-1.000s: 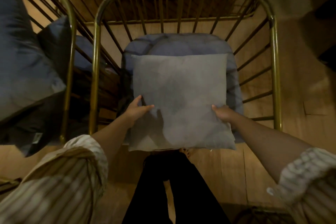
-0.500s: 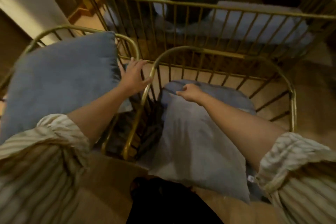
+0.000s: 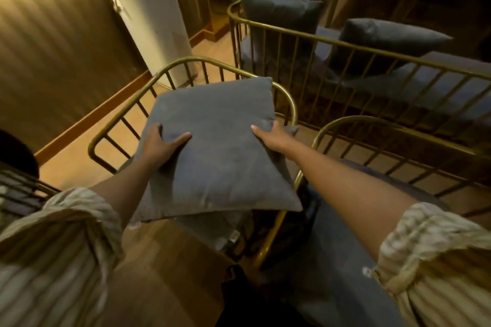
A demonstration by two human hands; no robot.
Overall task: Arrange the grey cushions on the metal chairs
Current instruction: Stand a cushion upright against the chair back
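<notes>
Half a second before, the left hand point(image 3: 159, 144) was only reaching toward the neighbouring chair while the right pressed down the cushion just placed. Now both hands gripped a second grey cushion point(image 3: 218, 148), the left with its thumb on top, the right hand point(image 3: 271, 135) at the far edge, holding it flat above the left metal chair point(image 3: 170, 68). The right chair point(image 3: 372, 121) looked finished; this one remained to be settled.
</notes>
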